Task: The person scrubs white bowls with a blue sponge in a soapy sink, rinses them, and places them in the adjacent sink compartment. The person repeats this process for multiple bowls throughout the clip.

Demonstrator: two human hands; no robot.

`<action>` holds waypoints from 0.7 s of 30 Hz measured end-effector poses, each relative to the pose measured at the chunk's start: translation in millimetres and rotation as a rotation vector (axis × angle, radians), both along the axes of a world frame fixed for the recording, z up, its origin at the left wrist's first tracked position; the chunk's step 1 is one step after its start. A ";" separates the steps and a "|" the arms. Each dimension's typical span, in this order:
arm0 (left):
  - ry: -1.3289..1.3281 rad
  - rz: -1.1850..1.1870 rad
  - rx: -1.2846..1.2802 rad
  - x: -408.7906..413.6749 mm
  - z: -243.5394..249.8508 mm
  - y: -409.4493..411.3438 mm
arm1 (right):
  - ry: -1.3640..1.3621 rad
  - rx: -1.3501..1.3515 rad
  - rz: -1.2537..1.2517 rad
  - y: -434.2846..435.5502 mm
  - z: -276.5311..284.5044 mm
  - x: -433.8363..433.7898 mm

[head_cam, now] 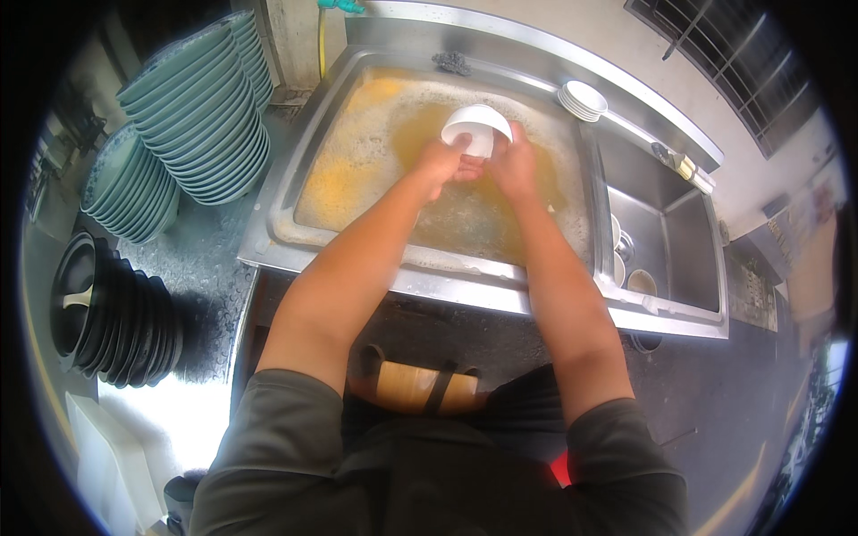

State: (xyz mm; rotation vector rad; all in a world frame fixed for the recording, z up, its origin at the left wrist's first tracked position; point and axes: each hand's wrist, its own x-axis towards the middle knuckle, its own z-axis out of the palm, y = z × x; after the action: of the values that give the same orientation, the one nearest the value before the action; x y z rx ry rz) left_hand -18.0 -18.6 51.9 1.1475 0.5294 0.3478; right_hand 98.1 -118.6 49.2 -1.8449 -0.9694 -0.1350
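Both of my hands grip a white bowl (pixel 477 120) above the large sink basin (pixel 288 221). The bowl is tilted, with its hollow side towards me. My left hand (pixel 448 161) has its thumb inside the bowl and its fingers below the rim. On the other side, my right hand (pixel 515 161) clasps the rim, with some fingers hidden. Under the hands lies cloudy yellowish water (pixel 456 221) with patches of foam and orange grease (pixel 342 177). Whatever sits below the surface cannot be made out.
Tall stacks of pale green bowls (pixel 201 120) and a stack of black dishes (pixel 127 315) stand on the left counter. Small white dishes (pixel 582 100) and a steel scourer (pixel 452 62) rest along the back ledge. The right basin (pixel 690 234) holds several dishes (pixel 641 283).
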 end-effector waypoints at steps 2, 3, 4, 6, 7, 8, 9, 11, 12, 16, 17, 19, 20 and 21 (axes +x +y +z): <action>0.051 -0.031 0.100 -1.8 -2.8 1.3 | 0.018 -0.026 -0.031 -3.9 7.1 -7.1; 0.074 -0.058 0.155 -0.2 -4.0 1.2 | -0.017 -0.022 -0.051 -9.0 13.5 -11.8; 0.068 -0.091 0.216 1.1 -6.3 2.2 | -0.051 -0.016 -0.074 -13.1 20.0 -17.2; 0.050 -0.176 0.341 3.1 -12.4 1.8 | -0.078 0.056 -0.096 -17.1 23.5 -17.0; 0.115 -0.173 0.491 6.7 -19.3 0.3 | -0.071 0.125 -0.095 -15.9 21.9 -12.2; 0.173 -0.170 0.643 9.6 -26.4 -1.1 | -0.068 0.192 -0.096 -16.1 20.4 -6.9; 0.237 -0.206 0.855 10.2 -28.6 -3.5 | -0.001 0.096 -0.137 -19.3 24.3 -6.6; 0.296 -0.257 1.147 11.4 -38.5 0.6 | 0.066 -0.074 -0.204 -15.6 23.7 -3.2; 0.304 -0.277 1.220 12.8 -54.0 9.3 | 0.071 -0.154 -0.227 -8.4 15.9 0.2; 0.216 -0.408 1.390 7.0 -83.8 29.2 | 0.110 -0.074 -0.226 -0.7 42.8 3.5; 0.283 -0.478 1.357 9.2 -84.4 30.6 | 0.116 -0.028 -0.236 -6.3 53.0 11.9; 0.432 -0.608 1.273 7.1 -77.0 26.8 | 0.132 -0.047 -0.242 -20.3 70.8 52.7; 0.481 -0.628 1.268 5.8 -69.1 21.3 | 0.139 -0.058 -0.232 -26.8 78.5 67.3; 0.537 -0.631 1.257 0.1 -59.1 19.2 | 0.235 -0.007 -0.226 -39.9 93.2 69.9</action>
State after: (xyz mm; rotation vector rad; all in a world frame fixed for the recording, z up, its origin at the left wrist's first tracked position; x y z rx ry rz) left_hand -17.9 0.7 -7.2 2.5777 0.3463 -0.2680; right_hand 168.0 -158.5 142.4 -1.9232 -0.5987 -0.0501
